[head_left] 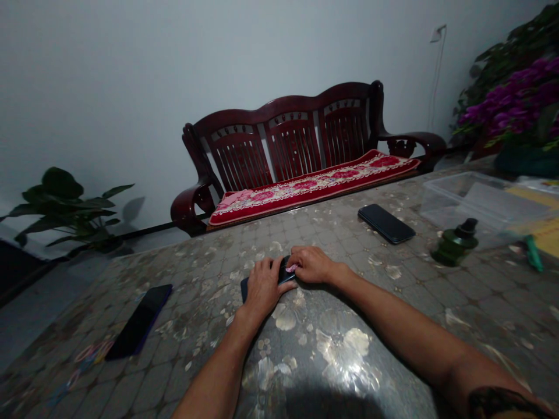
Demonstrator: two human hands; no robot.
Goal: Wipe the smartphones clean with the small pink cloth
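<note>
A dark smartphone [284, 274] lies flat on the table in front of me. My left hand [263, 283] lies across it and grips it, fingers over the far edge and thumb along the near edge, covering its middle. At the phone's right end, my right hand [311, 265] is closed around a small pink cloth [292, 268] and presses it to the screen. Most of the cloth is hidden under the fingers.
A purple-edged phone [140, 323] lies left beside colourful bands [89, 353]. On the right are another black phone [386, 223], a green pump bottle [455, 243], a clear plastic box [465, 201] and a green object [533, 254]. Behind the patterned table [332, 326] stands a wooden bench [292, 142].
</note>
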